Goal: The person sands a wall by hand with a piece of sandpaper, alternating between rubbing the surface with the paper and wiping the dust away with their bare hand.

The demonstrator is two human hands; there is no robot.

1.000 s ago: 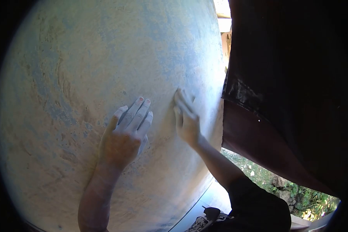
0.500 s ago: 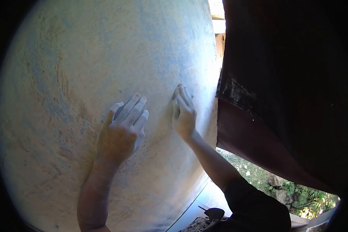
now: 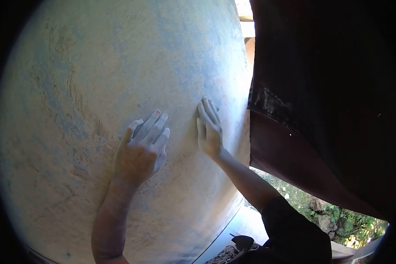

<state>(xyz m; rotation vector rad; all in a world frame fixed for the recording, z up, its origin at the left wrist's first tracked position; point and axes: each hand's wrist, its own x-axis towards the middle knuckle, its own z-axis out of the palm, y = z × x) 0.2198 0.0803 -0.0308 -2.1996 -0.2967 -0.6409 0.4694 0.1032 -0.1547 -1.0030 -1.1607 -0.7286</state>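
A large curved surface (image 3: 185, 185), mottled pale grey, blue and brown, fills the left and middle of the view. My left hand (image 3: 138, 152) lies flat against it, fingers spread a little and coated in pale dust. To its right, my right hand (image 3: 210, 127) presses on the same surface with its fingers held together. A small dark edge shows beside those fingers, as of a thin piece under them; what it is stays hidden. Dust whitens the right hand too.
A dark red-brown sheet (image 3: 290, 145) hangs at the right, close to the curved surface. Below it are rocks (image 3: 325, 222) and green plants (image 3: 352, 220). A dark object (image 3: 243, 242) sits by patterned cloth at the bottom.
The view has shifted slightly. My right hand stays at nearly the same place, its fingers now sharper and straighter. My left hand still rests on the surface.
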